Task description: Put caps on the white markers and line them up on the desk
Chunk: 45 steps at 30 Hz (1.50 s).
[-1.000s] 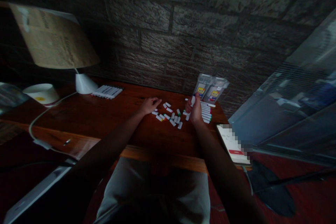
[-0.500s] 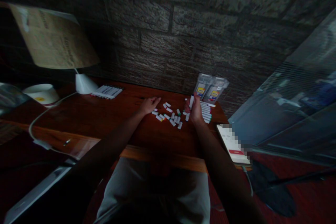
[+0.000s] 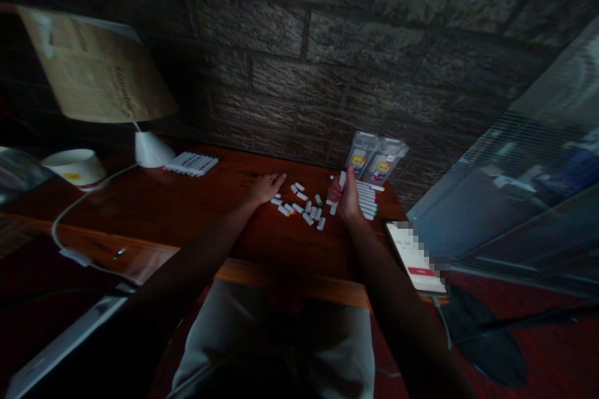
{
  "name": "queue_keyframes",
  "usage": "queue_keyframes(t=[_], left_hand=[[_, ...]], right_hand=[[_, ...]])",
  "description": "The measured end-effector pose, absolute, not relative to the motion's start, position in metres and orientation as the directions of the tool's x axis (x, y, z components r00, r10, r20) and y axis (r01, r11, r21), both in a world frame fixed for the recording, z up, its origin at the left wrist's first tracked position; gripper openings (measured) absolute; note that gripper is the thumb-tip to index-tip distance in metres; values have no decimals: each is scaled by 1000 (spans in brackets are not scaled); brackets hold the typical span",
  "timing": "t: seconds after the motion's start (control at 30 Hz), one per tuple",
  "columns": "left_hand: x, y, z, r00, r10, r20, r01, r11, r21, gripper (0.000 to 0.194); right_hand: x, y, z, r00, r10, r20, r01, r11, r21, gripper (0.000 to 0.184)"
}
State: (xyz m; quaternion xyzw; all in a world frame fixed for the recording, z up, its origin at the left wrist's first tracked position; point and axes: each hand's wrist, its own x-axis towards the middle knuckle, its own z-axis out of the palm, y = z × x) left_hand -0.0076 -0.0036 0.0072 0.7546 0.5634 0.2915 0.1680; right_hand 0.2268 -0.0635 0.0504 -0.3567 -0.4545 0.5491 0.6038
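Wrapped in my right hand (image 3: 349, 196) is a white marker (image 3: 343, 180), held upright with a dark blue tip end at the top. My left hand (image 3: 267, 189) lies on the wooden table, fingers stretched out and holding nothing that I can see. Beside it are several loose white marker caps (image 3: 307, 207) with coloured ends, scattered between my two hands. A row of white markers (image 3: 368, 201) with coloured ends lies just right of my right hand, partly hidden by it. Behind that row stand two clear plastic cases (image 3: 384, 163) with yellow labels.
At the left of the table (image 3: 187, 215) are a lamp (image 3: 154, 149), a paper cup (image 3: 77, 168) and a flat row of markers (image 3: 193, 164). A lit phone (image 3: 415, 257) lies at the right edge with a cable. The brick wall (image 3: 276, 100) rises behind.
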Motion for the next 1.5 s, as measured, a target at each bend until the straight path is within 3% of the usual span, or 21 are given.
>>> queue_keyframes(t=[0.43,0.97,1.5], left_hand=[[-8,-1,5,194,951,240,755,-301,583,49],[-9,-1,5,192,958,211,749,-282,599,49],[-10,3,1,200,955,220,747,-294,596,51]], right_hand=[[227,-62,51,-23,989,147,-374,128,-918,56],[225,-67,54,-27,981,193,-380,168,-909,67],[229,-65,54,-86,980,181,-415,130,-900,57]])
